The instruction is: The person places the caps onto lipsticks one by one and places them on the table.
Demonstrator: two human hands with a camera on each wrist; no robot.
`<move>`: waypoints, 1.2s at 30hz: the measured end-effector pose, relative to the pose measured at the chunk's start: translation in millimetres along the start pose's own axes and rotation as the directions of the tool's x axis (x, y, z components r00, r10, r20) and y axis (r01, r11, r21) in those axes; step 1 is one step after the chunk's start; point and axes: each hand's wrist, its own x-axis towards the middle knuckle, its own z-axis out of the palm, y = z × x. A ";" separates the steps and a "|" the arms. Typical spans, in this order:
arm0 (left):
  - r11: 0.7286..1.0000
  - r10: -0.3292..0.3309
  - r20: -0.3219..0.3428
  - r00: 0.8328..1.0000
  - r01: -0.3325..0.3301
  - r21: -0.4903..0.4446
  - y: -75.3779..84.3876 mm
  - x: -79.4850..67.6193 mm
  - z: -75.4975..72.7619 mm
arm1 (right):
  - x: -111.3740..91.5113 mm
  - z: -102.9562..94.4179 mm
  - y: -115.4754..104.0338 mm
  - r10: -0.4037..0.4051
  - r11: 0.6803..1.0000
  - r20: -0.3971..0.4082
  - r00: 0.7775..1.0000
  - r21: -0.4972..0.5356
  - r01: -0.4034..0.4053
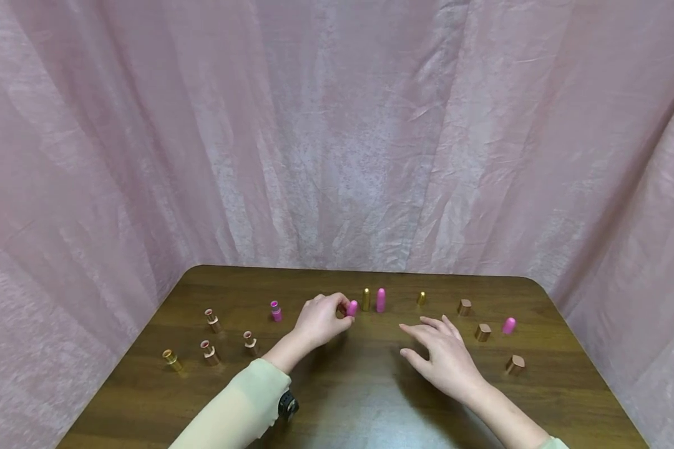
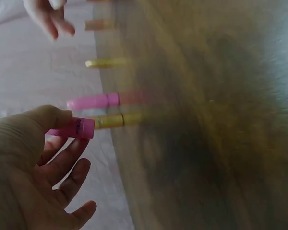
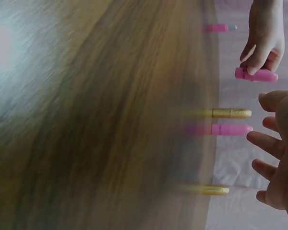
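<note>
My left hand (image 1: 321, 321) pinches a pink lipstick (image 2: 81, 128) between thumb and fingers, holding it up with its rounded end on top. Just right of it stand a closed gold lipstick (image 1: 367, 300) and a closed pink lipstick (image 1: 380, 300), side by side. My right hand (image 1: 445, 358) hovers over the table with its fingers spread and nothing in them. In the right wrist view the held pink lipstick lies across from the right fingertips, a gap between them. A small gold cap (image 1: 422, 298) stands behind the right hand.
On the left of the wooden table (image 1: 365, 411) stand several uncapped lipstick bases: rose-gold ones (image 1: 210, 354), a gold one (image 1: 172, 360) and a pink one (image 1: 276, 311). Several rose-gold caps (image 1: 483, 332) and a pink cap (image 1: 509, 325) stand at right. A pink curtain (image 1: 337, 137) hangs behind.
</note>
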 end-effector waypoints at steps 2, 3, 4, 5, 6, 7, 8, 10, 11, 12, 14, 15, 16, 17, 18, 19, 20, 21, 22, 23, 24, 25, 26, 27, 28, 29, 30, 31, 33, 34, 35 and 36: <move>0.999 -0.038 0.002 0.999 0.038 -0.021 -3.8 8.5 3.0 | -2.6 -0.7 4.1 0.007 1.000 0.012 1.000 -0.012 -0.006; 0.998 -0.056 0.001 0.998 0.056 -0.033 -5.7 12.6 4.8 | -3.8 -0.6 6.1 0.009 1.000 0.016 1.000 -0.016 -0.009; 0.996 -0.077 0.001 0.997 0.077 -0.044 -7.3 16.4 6.8 | -4.9 -0.3 7.8 0.010 1.000 0.018 1.000 -0.020 -0.010; 0.994 -0.095 -0.001 0.996 0.094 -0.053 -8.6 19.9 8.8 | -5.9 -0.1 9.4 0.010 1.000 0.019 1.000 -0.025 -0.009; 0.991 -0.117 -0.003 0.993 0.116 -0.060 -9.6 23.2 10.7 | -6.8 0.3 10.9 0.011 1.000 0.022 1.000 -0.028 -0.011; 0.989 -0.135 -0.004 0.991 0.135 -0.064 -10.8 26.1 12.5 | -7.7 1.0 12.1 0.014 1.000 0.025 1.000 -0.029 -0.013; 0.987 -0.150 -0.006 0.989 0.149 -0.064 -11.8 28.7 14.3 | -8.6 1.6 13.2 0.017 0.999 0.026 1.000 -0.032 -0.017; 0.983 -0.173 -0.007 0.985 0.172 -0.060 -12.8 32.8 17.6 | -10.4 2.6 15.0 0.025 0.999 0.029 0.999 -0.035 -0.024; 0.982 -0.179 -0.006 0.984 0.178 -0.057 -13.3 34.7 19.4 | -11.3 2.8 15.6 0.029 0.999 0.031 0.999 -0.035 -0.028; 0.981 -0.185 -0.002 0.983 0.185 -0.055 -13.7 36.4 21.0 | -12.3 3.0 16.2 0.033 0.999 0.033 0.999 -0.036 -0.032; 0.979 -0.198 0.008 0.980 0.198 -0.048 -14.3 38.8 24.3 | -14.1 3.4 17.0 0.039 0.999 0.038 0.999 -0.038 -0.037; 0.978 -0.205 0.013 0.979 0.205 -0.047 -14.5 39.8 25.8 | -14.8 3.4 17.3 0.039 0.999 0.038 0.999 -0.039 -0.038; 0.977 -0.208 0.015 0.978 0.208 -0.044 -14.6 40.6 27.4 | -15.3 3.3 17.7 0.039 0.999 0.039 0.998 -0.039 -0.037; 0.976 -0.211 0.018 0.977 0.212 -0.043 -15.1 41.4 28.9 | -15.8 3.3 18.4 0.039 0.998 0.040 0.998 -0.041 -0.037; 0.976 -0.215 0.020 0.976 0.215 -0.044 -15.0 41.8 30.1 | -16.2 3.4 19.2 0.038 0.998 0.040 0.998 -0.042 -0.037; 0.975 -0.217 0.021 0.976 0.217 -0.043 -15.1 42.1 31.4 | -16.6 3.4 19.8 0.037 0.999 0.039 0.999 -0.041 -0.036; 0.975 -0.215 0.020 0.976 0.216 -0.045 -15.7 42.8 32.9 | -16.9 3.3 20.7 0.037 0.998 0.037 0.999 -0.042 -0.035; 0.975 -0.215 0.019 0.976 0.215 -0.049 -15.9 43.1 33.9 | -17.3 3.4 21.7 0.036 0.998 0.035 0.999 -0.042 -0.035; 0.976 -0.213 0.016 0.977 0.213 -0.053 -16.5 42.9 34.5 | -17.4 3.7 22.3 0.036 0.999 0.035 0.999 -0.040 -0.035; 0.975 -0.213 0.014 0.977 0.214 -0.056 -17.3 42.8 35.1 | -17.6 4.1 22.7 0.037 0.999 0.035 0.999 -0.040 -0.035; 0.975 -0.214 0.011 0.977 0.215 -0.060 -17.8 42.5 35.6 | -17.8 4.2 22.9 0.036 0.999 0.033 0.999 -0.038 -0.035; 0.975 -0.215 0.008 0.977 0.215 -0.063 -18.6 42.4 36.3 | -18.1 4.4 23.2 0.035 0.999 0.030 0.999 -0.039 -0.034; 0.974 -0.216 0.005 0.976 0.216 -0.068 -19.4 42.4 37.0 | -18.4 4.8 23.5 0.034 0.999 0.026 0.999 -0.039 -0.033; 0.974 -0.216 0.004 0.976 0.216 -0.072 -19.8 42.2 37.5 | -18.8 5.3 23.8 0.032 0.999 0.021 0.999 -0.041 -0.031; 0.974 -0.215 0.001 0.977 0.215 -0.074 -20.3 42.1 38.1 | -19.0 5.6 23.8 0.029 0.999 0.014 0.999 -0.043 -0.028; 0.973 -0.216 0.001 0.976 0.216 -0.076 -20.8 42.1 38.8 | -19.3 5.9 23.7 0.024 0.999 0.007 1.000 -0.044 -0.023; 0.974 -0.213 0.000 0.977 0.212 -0.078 -21.5 42.1 39.4 | -19.5 6.3 23.7 0.020 0.999 0.001 1.000 -0.046 -0.020; 0.975 -0.209 0.001 0.978 0.209 -0.080 -22.1 42.3 39.9 | -19.7 6.8 23.6 0.016 0.999 -0.005 1.000 -0.048 -0.016; 0.976 -0.203 0.007 0.979 0.203 -0.080 -23.0 42.3 40.4 | -20.0 7.5 23.3 0.008 0.999 -0.011 1.000 -0.051 -0.009; 0.976 -0.201 0.011 0.979 0.202 -0.078 -23.3 42.2 40.2 | -20.0 7.7 23.1 0.006 0.999 -0.011 1.000 -0.052 -0.006; 0.977 -0.199 0.018 0.980 0.200 -0.080 -23.2 42.1 39.4 | -20.1 7.7 22.9 0.006 0.999 -0.011 1.000 -0.051 -0.006; 0.977 -0.196 0.024 0.980 0.197 -0.080 -23.0 42.0 38.2 | -20.0 7.4 22.9 0.006 0.999 -0.010 1.000 -0.052 -0.007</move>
